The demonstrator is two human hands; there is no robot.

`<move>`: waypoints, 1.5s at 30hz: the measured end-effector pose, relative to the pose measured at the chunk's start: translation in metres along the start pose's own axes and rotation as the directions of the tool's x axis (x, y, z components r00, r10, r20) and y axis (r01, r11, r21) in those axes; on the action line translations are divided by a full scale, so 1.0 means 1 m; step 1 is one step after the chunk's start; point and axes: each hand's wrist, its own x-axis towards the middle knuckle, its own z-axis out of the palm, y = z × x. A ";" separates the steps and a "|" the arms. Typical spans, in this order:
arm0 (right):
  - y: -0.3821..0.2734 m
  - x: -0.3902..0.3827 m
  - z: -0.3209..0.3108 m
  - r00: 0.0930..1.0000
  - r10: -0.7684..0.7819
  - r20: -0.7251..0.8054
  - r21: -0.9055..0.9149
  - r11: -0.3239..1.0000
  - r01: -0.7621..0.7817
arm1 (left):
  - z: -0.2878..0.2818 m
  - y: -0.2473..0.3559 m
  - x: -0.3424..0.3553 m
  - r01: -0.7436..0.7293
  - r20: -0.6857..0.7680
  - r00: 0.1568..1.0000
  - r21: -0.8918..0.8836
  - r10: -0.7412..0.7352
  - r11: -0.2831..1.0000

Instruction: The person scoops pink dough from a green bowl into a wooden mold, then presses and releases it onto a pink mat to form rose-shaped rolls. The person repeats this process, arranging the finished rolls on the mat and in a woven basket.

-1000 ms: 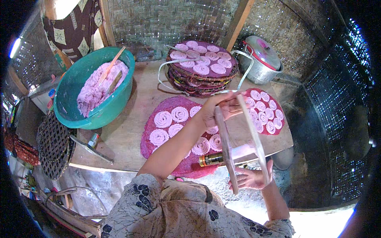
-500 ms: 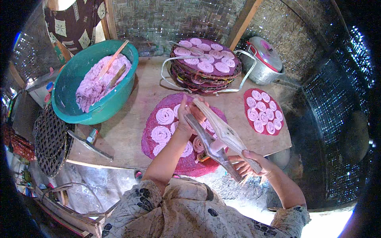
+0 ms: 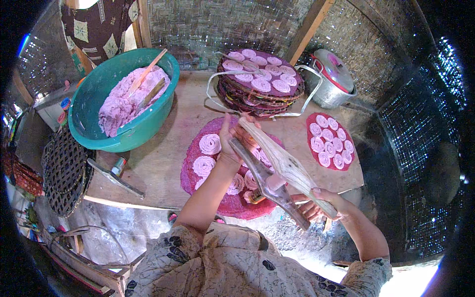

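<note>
My left hand (image 3: 237, 136) grips the upper ends of a wooden press tool with a pale bar (image 3: 272, 156) and a darker bar (image 3: 257, 168). My right hand (image 3: 326, 205) holds its lower end, thumb over the pale bar, fingers partly spread beneath. Between the bars is a pink piece (image 3: 274, 180); a golden cylinder (image 3: 255, 196) shows below, partly hidden. Underneath lies a magenta sheet (image 3: 193, 166) bearing pink piped spirals (image 3: 210, 144).
A green basin (image 3: 89, 131) of pink dough with paddles, stacked loaded trays (image 3: 260, 96), another spiral sheet (image 3: 329, 141) and a lidded pot (image 3: 334, 96) stand on the wooden table (image 3: 173, 114). Dark woven racks (image 3: 62, 173) lean left; a metal-and-wood tool (image 3: 116, 180) lies nearby.
The wooden tool has turned from near upright to slanting toward lower right. Both hands moved with it; my left hand went left, my right hand up and right.
</note>
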 end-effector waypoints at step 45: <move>0.081 -0.030 -0.024 0.938 -0.226 -0.262 0.158 0.949 0.273 | 0.000 -0.026 -0.017 0.566 -0.551 0.816 0.823 -0.176 0.042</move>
